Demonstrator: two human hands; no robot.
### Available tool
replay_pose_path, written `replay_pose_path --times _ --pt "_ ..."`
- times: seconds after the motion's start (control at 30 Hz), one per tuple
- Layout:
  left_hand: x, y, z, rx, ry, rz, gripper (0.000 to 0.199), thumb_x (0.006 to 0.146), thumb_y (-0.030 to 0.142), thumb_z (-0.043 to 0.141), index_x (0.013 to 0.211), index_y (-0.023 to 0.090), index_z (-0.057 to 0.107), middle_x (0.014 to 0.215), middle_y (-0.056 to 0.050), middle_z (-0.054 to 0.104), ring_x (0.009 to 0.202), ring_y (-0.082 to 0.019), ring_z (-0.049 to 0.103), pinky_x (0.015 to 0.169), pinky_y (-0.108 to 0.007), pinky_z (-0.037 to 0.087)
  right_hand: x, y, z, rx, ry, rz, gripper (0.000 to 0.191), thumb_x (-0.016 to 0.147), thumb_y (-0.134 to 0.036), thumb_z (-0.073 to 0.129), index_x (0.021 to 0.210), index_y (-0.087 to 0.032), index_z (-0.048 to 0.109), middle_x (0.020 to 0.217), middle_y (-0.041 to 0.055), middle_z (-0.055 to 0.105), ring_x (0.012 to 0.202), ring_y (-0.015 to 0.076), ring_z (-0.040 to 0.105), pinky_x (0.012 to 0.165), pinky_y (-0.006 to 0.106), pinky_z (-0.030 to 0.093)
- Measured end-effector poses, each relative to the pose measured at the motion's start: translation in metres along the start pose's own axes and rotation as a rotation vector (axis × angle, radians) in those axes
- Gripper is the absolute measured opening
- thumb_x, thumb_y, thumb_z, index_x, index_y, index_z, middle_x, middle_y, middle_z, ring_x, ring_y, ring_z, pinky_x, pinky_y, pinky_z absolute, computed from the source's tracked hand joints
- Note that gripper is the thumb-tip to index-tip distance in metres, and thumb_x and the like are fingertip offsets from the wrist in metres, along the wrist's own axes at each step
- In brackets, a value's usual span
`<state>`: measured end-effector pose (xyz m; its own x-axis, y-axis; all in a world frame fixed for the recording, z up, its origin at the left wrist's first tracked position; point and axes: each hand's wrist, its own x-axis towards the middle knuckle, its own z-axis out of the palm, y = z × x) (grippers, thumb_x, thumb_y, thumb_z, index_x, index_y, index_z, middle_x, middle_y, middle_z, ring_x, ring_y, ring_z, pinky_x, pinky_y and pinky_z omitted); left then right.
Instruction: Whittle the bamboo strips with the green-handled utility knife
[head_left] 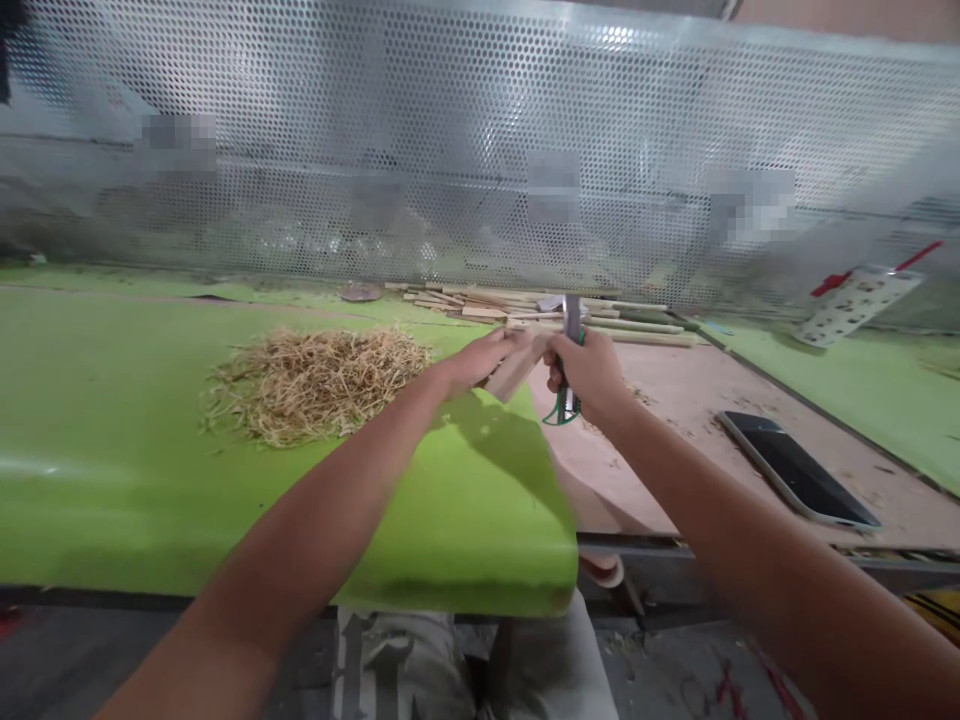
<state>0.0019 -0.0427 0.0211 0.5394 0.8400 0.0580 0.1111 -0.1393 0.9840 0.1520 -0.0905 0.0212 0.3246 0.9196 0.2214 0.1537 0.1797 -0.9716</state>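
Note:
My right hand is wrapped round a metal-bladed tool with a green guard at its lower end. The tool stands nearly upright in my fist. My left hand rests at the far end of a flat, pale wooden piece, its fingers closed on it. The piece lies between my two hands, over the edge of the green sheet. Left of my left hand sits a pile of thin, curly straw-coloured strands.
Wooden sticks lie behind my hands, below a perforated metal panel. A phone rests on the pinkish board at the right. Farther right stands a tilted patterned cup with a red straw.

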Motion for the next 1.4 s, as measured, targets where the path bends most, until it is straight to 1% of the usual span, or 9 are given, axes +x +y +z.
replay_pose_path --times 0.07,0.1,0.27,0.53,0.73,0.9,1.03,1.2,1.4 --pt "-0.003 0.005 -0.012 0.061 -0.157 -0.1 0.036 0.07 0.032 0.071 0.102 0.019 0.06 0.092 -0.009 0.065 0.071 -0.018 0.062 0.062 -0.032 0.05 0.006 -0.001 -0.005 0.123 0.072 0.033 0.012 0.071 -0.02 0.054 0.068 -0.021 0.043 0.052 -0.0077 0.047 0.035 0.0047 0.038 0.031 0.017 0.034" --pt "-0.003 0.006 -0.017 0.087 -0.15 -0.113 0.034 0.07 0.028 0.071 0.101 0.018 0.06 0.093 -0.009 0.064 0.07 -0.016 0.062 0.061 -0.031 0.05 0.008 -0.002 -0.008 0.157 0.074 0.051 0.012 0.072 -0.021 0.054 0.07 -0.021 0.042 0.053 -0.0083 0.046 0.035 0.0044 0.037 0.032 0.016 0.033" --pt "0.002 0.005 -0.03 0.116 0.212 0.099 0.017 0.079 0.031 0.061 0.086 0.016 0.059 0.085 -0.006 0.062 0.057 -0.008 0.055 0.056 -0.026 0.048 0.007 0.006 -0.023 0.076 0.02 0.101 0.012 0.082 -0.033 0.045 0.085 -0.025 0.036 0.054 -0.0109 0.041 0.036 0.0064 0.036 0.034 0.017 0.033" --pt "0.005 -0.003 -0.024 0.243 0.197 0.212 0.021 0.078 0.037 0.058 0.073 0.017 0.054 0.073 -0.001 0.055 0.064 -0.01 0.052 0.059 -0.024 0.043 -0.01 0.017 -0.035 -0.517 -0.142 -0.299 0.023 0.087 -0.042 0.039 0.096 -0.023 0.048 0.071 -0.0004 0.059 0.05 0.0131 0.052 0.05 0.025 0.04" --pt "0.01 -0.014 -0.015 0.198 0.186 0.232 0.022 0.081 0.04 0.054 0.077 0.018 0.051 0.073 0.0 0.054 0.067 -0.012 0.053 0.062 -0.024 0.043 -0.016 0.002 -0.025 -0.754 -0.159 -0.402 0.033 0.091 -0.045 0.031 0.092 -0.021 0.053 0.073 0.0049 0.06 0.06 0.0189 0.054 0.053 0.026 0.034" --pt "0.003 -0.02 -0.006 0.221 0.011 0.007 0.025 0.069 0.02 0.07 0.09 0.016 0.057 0.089 -0.008 0.066 0.081 -0.018 0.061 0.069 -0.03 0.049 0.005 -0.004 -0.013 -0.853 0.017 -0.478 0.035 0.092 -0.041 0.027 0.097 -0.019 0.054 0.078 0.0088 0.063 0.071 0.0239 0.056 0.058 0.028 0.034" --pt "0.002 -0.025 -0.005 0.205 -0.03 -0.073 0.019 0.072 0.014 0.062 0.09 0.014 0.057 0.09 -0.01 0.068 0.074 -0.018 0.063 0.066 -0.031 0.051 0.025 -0.001 -0.001 -0.943 0.053 -0.555 0.037 0.093 -0.032 0.023 0.108 -0.015 0.052 0.093 0.0153 0.065 0.077 0.0257 0.057 0.061 0.029 0.034" --pt "0.002 -0.022 -0.007 0.025 0.107 -0.128 0.031 0.076 0.008 0.052 0.106 0.015 0.052 0.089 -0.011 0.066 0.056 -0.015 0.06 0.055 -0.031 0.051 0.031 0.018 0.004 -1.107 -0.053 -0.481 0.039 0.092 -0.037 0.03 0.119 -0.015 0.048 0.079 0.0098 0.068 0.065 0.0235 0.058 0.057 0.027 0.033" --pt "0.0 -0.022 -0.011 0.119 0.07 -0.082 0.025 0.077 0.007 0.047 0.099 0.018 0.054 0.081 -0.006 0.063 0.053 -0.011 0.057 0.055 -0.029 0.05 0.023 0.025 -0.001 -1.174 -0.266 -0.468 0.061 0.089 -0.048 0.036 0.142 -0.017 0.028 0.084 0.0082 0.071 0.066 0.0245 0.062 0.056 0.028 0.036"
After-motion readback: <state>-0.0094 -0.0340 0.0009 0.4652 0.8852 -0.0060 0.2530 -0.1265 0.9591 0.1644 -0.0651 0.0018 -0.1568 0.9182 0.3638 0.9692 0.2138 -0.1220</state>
